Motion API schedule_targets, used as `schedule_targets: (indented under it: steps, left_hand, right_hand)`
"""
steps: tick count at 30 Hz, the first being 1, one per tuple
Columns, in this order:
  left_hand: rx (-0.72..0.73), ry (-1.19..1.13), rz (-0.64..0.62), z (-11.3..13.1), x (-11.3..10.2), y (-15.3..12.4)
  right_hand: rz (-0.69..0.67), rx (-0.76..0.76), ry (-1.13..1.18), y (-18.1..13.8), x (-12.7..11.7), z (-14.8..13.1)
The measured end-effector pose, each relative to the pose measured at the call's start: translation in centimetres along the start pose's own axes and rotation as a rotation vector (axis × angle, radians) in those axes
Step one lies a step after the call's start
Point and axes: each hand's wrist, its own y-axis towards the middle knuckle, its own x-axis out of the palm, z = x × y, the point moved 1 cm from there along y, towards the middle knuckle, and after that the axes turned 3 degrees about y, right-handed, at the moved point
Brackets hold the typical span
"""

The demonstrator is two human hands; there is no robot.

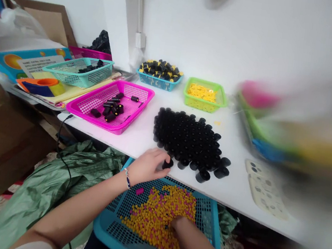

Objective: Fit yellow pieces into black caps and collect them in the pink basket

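My left hand (149, 165) is closed around a black cylindrical cap (167, 164) at the table's front edge. Just beyond it, many similar black caps (187, 138) stand packed together on the white table. My right hand (179, 223) reaches down into a heap of small yellow and pink pieces (158, 214). Its fingers are buried among them, so their grip is hidden. This heap lies in a large blue mesh basket (216, 226) below the table edge. One longer magenta piece (139, 191) lies apart near the basket's left side.
On the white table (139, 137), a pink basket (119, 128) holds several black pieces. Behind are a blue basket (159, 83) of black-and-yellow parts and a green basket (204, 105) of yellow pieces. A phone case (263, 187) lies right, beside blurred items. A cable (62, 155) hangs at left.
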Motion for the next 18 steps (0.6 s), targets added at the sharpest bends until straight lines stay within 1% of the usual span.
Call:
schedule_targets:
  steps: [3,5,9,12,15,16,18]
  left_hand:
    - [-0.049,0.036,0.048,-1.5,-1.3,-0.5]
    - [-0.060,0.060,0.052,-2.8,-1.9,-0.7]
    - [-0.089,0.025,0.026,-4.7,-2.1,-1.0]
    - [-0.129,0.013,0.021,-5.2,-1.7,-1.0]
    - [-0.163,0.035,0.021,-5.2,-1.4,-1.0]
    - [-0.166,0.045,0.022,-5.2,-1.3,-1.0]
    - [-0.160,0.062,0.027,-5.2,-1.3,-1.2]
  right_hand:
    - [-0.007,0.039,-0.078,-0.4,-0.6,-0.6]
    - [0.014,0.021,-0.085,-0.7,-1.0,-0.9]
    - [0.027,-0.013,-0.106,-0.9,-1.5,-1.3]
    - [0.014,-0.037,-0.178,-0.9,-2.0,-1.6]
    - [0.033,-0.056,-0.225,-0.7,-2.1,-1.6]
    - [0.047,-0.056,-0.226,-0.6,-2.0,-1.5]
    - [0.107,-0.070,-0.150,-0.4,-1.5,-1.0]
